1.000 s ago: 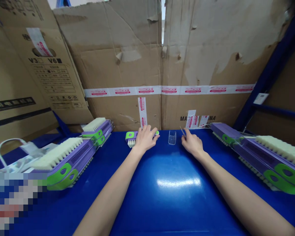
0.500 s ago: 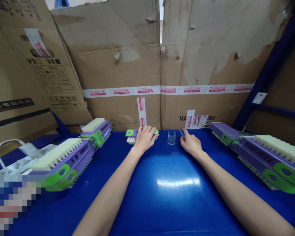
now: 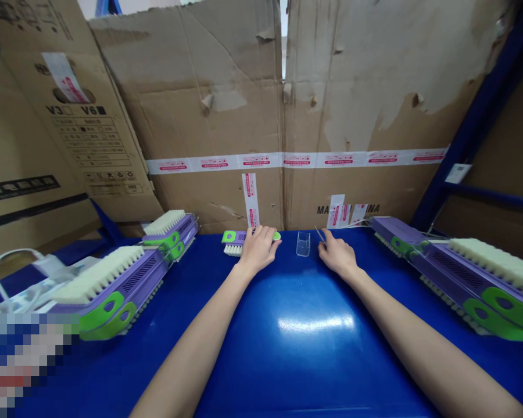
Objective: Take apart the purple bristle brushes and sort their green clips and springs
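A purple and green scrub brush (image 3: pixel 229 237) with white bristles facing down lies on the blue table, near the cardboard wall. My left hand (image 3: pixel 260 249) is closed over its middle from above, hiding much of the body; a green round end shows past the fingers. To the right of that hand stands a small clear plastic box (image 3: pixel 303 244), which neither hand touches. My right hand (image 3: pixel 336 253) pinches thin, pointed metal tweezers (image 3: pixel 319 233), their tips aimed up and to the left, just right of the box.
Stacked purple and green brushes (image 3: pixel 126 284) line the left side, with more brushes (image 3: pixel 453 267) on the right. A white charger with its cable (image 3: pixel 47 264) lies at far left. Cardboard (image 3: pixel 209 128) closes off the back, and a blue post (image 3: pixel 466 116) rises at right.
Both hands stay nearly in place; the fingers of my left hand sit slightly lower on the brush. The whole view has shifted very slightly.
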A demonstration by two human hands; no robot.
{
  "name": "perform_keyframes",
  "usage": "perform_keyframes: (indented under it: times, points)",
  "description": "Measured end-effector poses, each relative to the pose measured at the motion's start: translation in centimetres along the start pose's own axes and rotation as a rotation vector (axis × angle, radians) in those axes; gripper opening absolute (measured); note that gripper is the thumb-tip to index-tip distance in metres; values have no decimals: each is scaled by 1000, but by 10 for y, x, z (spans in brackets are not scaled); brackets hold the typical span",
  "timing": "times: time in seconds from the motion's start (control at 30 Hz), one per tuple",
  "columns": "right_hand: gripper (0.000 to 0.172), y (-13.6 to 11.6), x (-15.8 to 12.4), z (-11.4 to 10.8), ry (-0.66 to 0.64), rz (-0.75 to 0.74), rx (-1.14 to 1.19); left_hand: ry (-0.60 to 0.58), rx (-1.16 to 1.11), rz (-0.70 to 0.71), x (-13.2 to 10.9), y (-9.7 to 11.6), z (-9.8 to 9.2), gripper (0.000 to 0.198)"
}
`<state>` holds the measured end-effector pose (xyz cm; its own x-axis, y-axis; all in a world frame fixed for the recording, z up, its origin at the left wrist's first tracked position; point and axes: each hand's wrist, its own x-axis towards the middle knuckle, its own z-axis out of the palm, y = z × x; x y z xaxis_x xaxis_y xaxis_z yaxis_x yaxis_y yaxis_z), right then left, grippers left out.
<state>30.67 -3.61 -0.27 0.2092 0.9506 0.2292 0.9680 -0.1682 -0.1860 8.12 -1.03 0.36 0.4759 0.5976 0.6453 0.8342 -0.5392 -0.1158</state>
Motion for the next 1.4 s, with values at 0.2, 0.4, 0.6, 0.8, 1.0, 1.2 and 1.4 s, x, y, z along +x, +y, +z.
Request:
perform_keyframes:
  times: [0.2, 0.4, 0.6, 0.8, 1.0, 1.2, 1.4]
  points:
    - [50, -1, -2, -2, 2, -4, -2, 23, -51, -87, 3, 4, -3, 26]
    - [50, -2, -3, -3, 1, 4, -2, 7, 28, -3, -1, 3, -1, 32]
    - [51, -1, -3, -3, 5, 10, 11, -13, 171, 107, -6, 1, 1, 35]
    - [51, 0, -3, 0, 21, 1, 0, 0, 175, 144, -7, 1, 3, 36]
    - [51, -4, -6, -1, 134, -13, 56, 28, 156, 153, -6, 3, -2, 35]
    - [68, -7, -5, 9, 215, -356, 246, 47, 114, 146, -5, 6, -12, 29]
    - [80, -8, -2, 19, 105, -370, 294, 83, 40, 94, -6, 10, -17, 26]
